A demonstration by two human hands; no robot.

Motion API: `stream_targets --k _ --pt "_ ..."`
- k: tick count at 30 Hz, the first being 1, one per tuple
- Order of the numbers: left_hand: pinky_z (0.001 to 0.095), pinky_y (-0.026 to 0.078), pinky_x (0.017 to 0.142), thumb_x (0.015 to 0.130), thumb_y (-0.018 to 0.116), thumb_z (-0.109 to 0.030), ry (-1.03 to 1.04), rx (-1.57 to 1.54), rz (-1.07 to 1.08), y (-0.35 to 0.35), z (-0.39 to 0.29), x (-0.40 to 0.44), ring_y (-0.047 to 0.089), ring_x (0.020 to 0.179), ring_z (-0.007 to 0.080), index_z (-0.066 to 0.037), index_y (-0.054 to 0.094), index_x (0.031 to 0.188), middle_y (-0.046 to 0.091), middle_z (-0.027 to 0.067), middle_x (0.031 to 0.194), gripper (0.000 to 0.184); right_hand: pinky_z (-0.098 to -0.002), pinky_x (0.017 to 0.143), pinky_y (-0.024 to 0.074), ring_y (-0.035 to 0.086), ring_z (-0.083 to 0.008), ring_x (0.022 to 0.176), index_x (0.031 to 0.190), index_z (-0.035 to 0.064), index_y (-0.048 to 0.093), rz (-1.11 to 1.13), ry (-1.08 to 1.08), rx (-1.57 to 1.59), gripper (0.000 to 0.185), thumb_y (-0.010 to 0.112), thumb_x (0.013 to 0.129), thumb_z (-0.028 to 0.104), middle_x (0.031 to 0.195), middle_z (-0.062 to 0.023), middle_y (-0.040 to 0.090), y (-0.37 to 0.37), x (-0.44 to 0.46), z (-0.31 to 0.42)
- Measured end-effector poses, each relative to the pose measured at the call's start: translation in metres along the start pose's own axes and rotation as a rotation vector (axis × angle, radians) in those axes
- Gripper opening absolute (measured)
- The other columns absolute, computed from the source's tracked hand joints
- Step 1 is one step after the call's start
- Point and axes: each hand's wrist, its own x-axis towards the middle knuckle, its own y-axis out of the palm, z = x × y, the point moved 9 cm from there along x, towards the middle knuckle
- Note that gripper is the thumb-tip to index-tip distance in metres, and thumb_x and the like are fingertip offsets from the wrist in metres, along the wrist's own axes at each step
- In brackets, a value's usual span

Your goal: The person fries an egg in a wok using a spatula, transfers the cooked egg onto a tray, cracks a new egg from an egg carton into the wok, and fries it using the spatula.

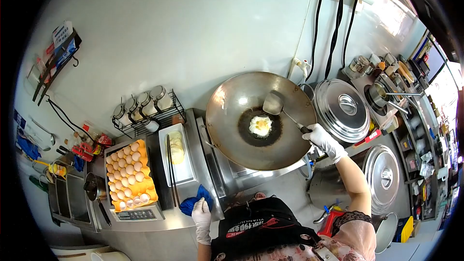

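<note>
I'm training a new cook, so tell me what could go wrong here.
The egg could stick or scorch in the darkened bottom of the wok. The right hand, holding the spatula, is near the wok's rim and might get burned if that is hot. The left hand, touching the blue cloth, might knock the nearby chopsticks.

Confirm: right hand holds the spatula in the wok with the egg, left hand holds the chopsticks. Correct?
Not the chopsticks: the head view shows them resting on the white tray, while the left hand is at the blue cloth. The rest stands: right hand on the spatula, in the wok with the egg.
</note>
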Motion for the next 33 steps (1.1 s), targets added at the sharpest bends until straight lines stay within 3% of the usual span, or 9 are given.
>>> stream_targets --k 10,19,25,33 --pt "0.0394 0.054 0.077 0.092 0.058 -0.018 -0.022 -0.017 0.023 0.001 -0.009 0.006 0.066 0.085 0.0340 0.001 0.068 0.104 0.068 0.0187 0.096 0.024 -0.0324 0.058 0.0430 0.054 -0.0167 0.059 0.093 -0.0084 0.067 -0.035 -0.002 0.028 0.029 0.069 0.075 0.014 0.066 -0.0062 0.059 -0.006 0.007 -0.012" --pt "0.0396 0.054 0.077 0.092 0.057 -0.018 -0.007 0.000 0.029 0.003 -0.012 0.010 0.066 0.085 0.0343 0.001 0.068 0.104 0.068 0.0189 0.096 0.025 -0.0288 0.053 0.0423 0.054 -0.0125 0.056 0.081 -0.0068 0.068 0.026 0.027 0.106 0.021 0.070 0.077 0.014 0.063 -0.0053 0.060 -0.007 0.008 -0.015" --pt "0.0394 0.053 0.079 0.092 0.057 -0.018 -0.021 0.010 0.010 0.002 -0.006 0.007 0.066 0.086 0.0340 0.000 0.068 0.104 0.068 0.0188 0.096 0.025 -0.0288 0.045 0.0418 0.054 -0.0140 0.052 0.075 0.0008 0.064 0.217 0.057 0.350 0.014 0.068 0.081 0.012 0.063 -0.0045 0.059 0.031 0.046 -0.033" --pt "0.0399 0.053 0.081 0.092 0.057 -0.019 -0.054 0.010 0.004 -0.004 0.001 -0.001 0.066 0.088 0.0348 0.001 0.068 0.105 0.068 0.0194 0.097 0.026 -0.0239 0.045 0.0404 0.053 -0.0131 0.055 0.088 -0.0010 0.062 0.441 0.078 0.675 0.014 0.064 0.089 0.013 0.070 -0.0053 0.058 0.059 0.069 -0.019"
